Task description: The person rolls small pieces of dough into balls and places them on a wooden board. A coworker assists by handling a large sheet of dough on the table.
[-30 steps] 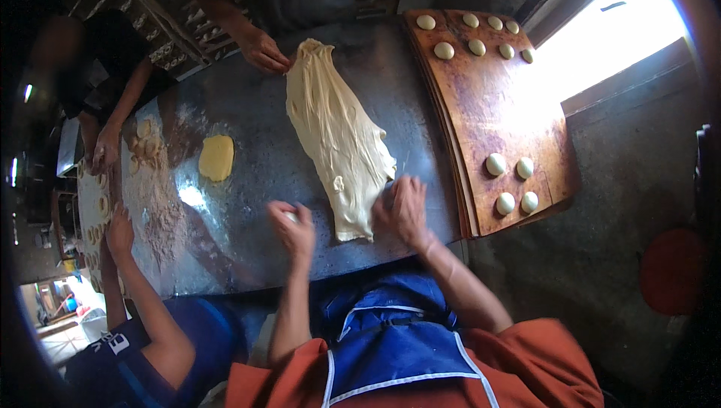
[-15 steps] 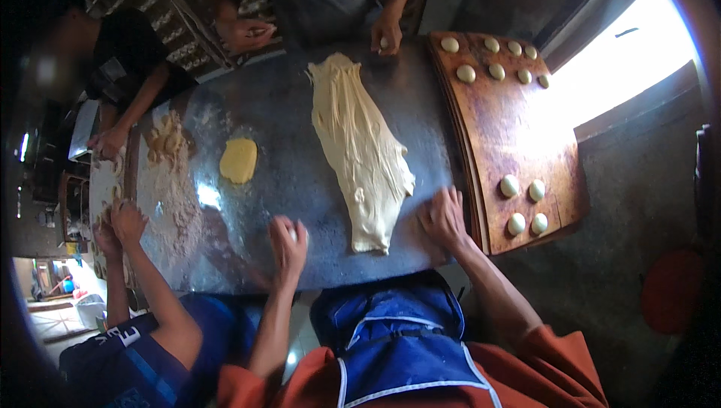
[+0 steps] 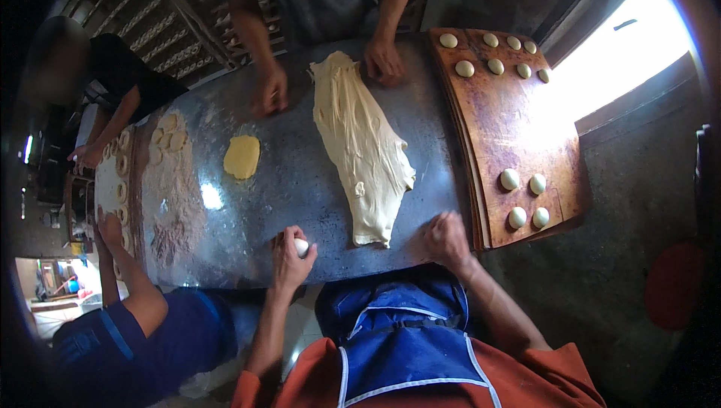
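My left hand [image 3: 288, 265] is at the near edge of the dark worktable [image 3: 315, 213], its fingers curled round a small white dough ball [image 3: 301, 247]. To the right, my right hand [image 3: 448, 241] rests on the tabletop with its fingers curled under, slightly blurred; whatever lies beneath them is hidden. Between my hands and farther back stretches a long, wrinkled slab of pale dough [image 3: 360, 145], its near end close to my right hand but apart from it.
A wooden board [image 3: 488, 145] on the right carries several dough balls. A yellow dough lump [image 3: 242, 157] lies left of the slab, beside scattered flour [image 3: 176, 205] and flat dough rounds [image 3: 169, 137]. Across the table, a co-worker's hands [image 3: 269, 92] reach over it; other people work at the left.
My left hand has turned so its dough ball shows more fully. My right fingers have curled in. The co-worker opposite has leaned in, both hands now over the table. People at the left have shifted.
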Demonstrator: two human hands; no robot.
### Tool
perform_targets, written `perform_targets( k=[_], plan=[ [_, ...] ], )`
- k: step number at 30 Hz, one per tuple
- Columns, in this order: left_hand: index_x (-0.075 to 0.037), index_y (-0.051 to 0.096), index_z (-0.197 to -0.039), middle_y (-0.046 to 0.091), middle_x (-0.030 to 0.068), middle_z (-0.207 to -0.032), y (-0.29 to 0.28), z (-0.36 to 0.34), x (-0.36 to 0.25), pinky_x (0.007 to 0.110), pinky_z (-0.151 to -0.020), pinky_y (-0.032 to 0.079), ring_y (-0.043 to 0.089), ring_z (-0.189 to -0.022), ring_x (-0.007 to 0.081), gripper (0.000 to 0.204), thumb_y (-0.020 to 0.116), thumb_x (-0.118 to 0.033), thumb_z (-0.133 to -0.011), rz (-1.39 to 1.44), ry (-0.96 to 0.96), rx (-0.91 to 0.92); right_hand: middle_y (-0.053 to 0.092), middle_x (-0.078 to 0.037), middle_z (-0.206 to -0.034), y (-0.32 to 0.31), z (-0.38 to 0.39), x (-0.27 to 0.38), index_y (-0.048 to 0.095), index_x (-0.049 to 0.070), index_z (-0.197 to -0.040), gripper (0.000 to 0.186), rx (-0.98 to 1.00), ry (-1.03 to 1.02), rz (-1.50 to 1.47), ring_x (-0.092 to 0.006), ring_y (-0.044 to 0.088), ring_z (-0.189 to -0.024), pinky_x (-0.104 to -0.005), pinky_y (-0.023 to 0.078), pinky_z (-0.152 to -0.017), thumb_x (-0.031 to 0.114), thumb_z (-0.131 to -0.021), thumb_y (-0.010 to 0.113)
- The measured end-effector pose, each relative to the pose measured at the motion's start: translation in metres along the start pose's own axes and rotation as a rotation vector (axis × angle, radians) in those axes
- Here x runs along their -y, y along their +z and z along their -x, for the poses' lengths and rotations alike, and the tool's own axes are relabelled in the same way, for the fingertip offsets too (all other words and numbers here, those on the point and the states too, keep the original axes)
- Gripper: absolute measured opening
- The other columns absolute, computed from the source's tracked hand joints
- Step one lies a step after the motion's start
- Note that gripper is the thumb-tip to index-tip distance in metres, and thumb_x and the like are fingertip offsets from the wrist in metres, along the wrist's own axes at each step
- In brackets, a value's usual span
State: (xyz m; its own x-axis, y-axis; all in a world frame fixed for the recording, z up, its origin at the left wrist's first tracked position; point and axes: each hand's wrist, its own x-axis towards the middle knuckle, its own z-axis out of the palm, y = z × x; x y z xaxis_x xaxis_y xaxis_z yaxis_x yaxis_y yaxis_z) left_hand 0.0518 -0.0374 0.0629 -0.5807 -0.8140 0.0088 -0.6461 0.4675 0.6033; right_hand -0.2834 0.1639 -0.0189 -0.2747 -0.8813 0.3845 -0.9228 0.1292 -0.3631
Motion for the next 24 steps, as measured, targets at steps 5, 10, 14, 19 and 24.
perform_targets(
  k=[5, 10, 14, 19, 24],
  plan=[
    [-0.013, 0.056, -0.142, 0.054, 0.0136, -0.130, -0.035, -0.004, -0.001, 0.046, -0.111, 0.042, 0.052, -0.124, 0.0359, 0.076, 0.086, -0.012, -0.073, -0.030, 0.084, 0.156, 0.051, -0.017, -0.085, -0.001, -0.028, 0.041, 0.047, 0.000, -0.095, 0.023, -0.110, 0.145, -0.121, -0.0380, 0.052, -0.079, -0.0488, 0.041, -0.070, -0.002, -0.082, 0.066],
    [-0.008, 0.072, -0.113, 0.057, 0.0119, -0.122, -0.035, -0.003, 0.003, 0.043, -0.097, 0.052, 0.057, -0.116, 0.0336, 0.043, 0.078, 0.000, -0.071, -0.070, 0.150, 0.252, 0.057, -0.015, -0.093, -0.046, -0.031, 0.021, 0.056, 0.006, -0.106, 0.035, 0.097, 0.271, -0.009, -0.0375, 0.057, -0.090, -0.0471, 0.045, -0.078, 0.011, -0.078, 0.076],
    [-0.003, 0.070, -0.100, 0.059, 0.0113, -0.112, -0.048, -0.020, -0.008, 0.044, -0.092, 0.053, 0.060, -0.109, 0.0330, 0.030, 0.073, 0.006, -0.072, -0.164, 0.286, 0.395, 0.063, -0.016, -0.117, -0.132, -0.034, 0.030, 0.059, 0.006, -0.125, 0.058, 0.194, 0.330, -0.241, -0.0348, 0.059, -0.117, -0.0441, 0.048, -0.100, 0.008, -0.071, 0.080],
    [-0.002, 0.069, -0.099, 0.061, 0.0109, -0.108, -0.050, -0.065, -0.123, 0.043, -0.089, 0.055, 0.062, -0.105, 0.0307, 0.028, 0.073, 0.006, -0.073, -0.096, 0.430, 0.307, 0.064, -0.014, -0.114, -0.093, -0.018, 0.023, 0.064, 0.003, -0.120, 0.050, 0.223, 0.233, -0.132, -0.0338, 0.059, -0.118, -0.0417, 0.050, -0.100, 0.003, -0.073, 0.079],
    [-0.007, 0.071, -0.112, 0.062, 0.0114, -0.113, 0.015, -0.114, -0.259, 0.042, -0.093, 0.055, 0.063, -0.106, 0.0300, 0.042, 0.075, 0.007, -0.073, 0.147, 0.718, 0.253, 0.064, -0.013, -0.112, -0.131, 0.027, 0.026, 0.069, 0.002, -0.119, 0.043, 0.501, 0.228, -0.611, -0.0317, 0.064, -0.111, -0.0410, 0.055, -0.094, 0.009, -0.078, 0.082]
  ],
)
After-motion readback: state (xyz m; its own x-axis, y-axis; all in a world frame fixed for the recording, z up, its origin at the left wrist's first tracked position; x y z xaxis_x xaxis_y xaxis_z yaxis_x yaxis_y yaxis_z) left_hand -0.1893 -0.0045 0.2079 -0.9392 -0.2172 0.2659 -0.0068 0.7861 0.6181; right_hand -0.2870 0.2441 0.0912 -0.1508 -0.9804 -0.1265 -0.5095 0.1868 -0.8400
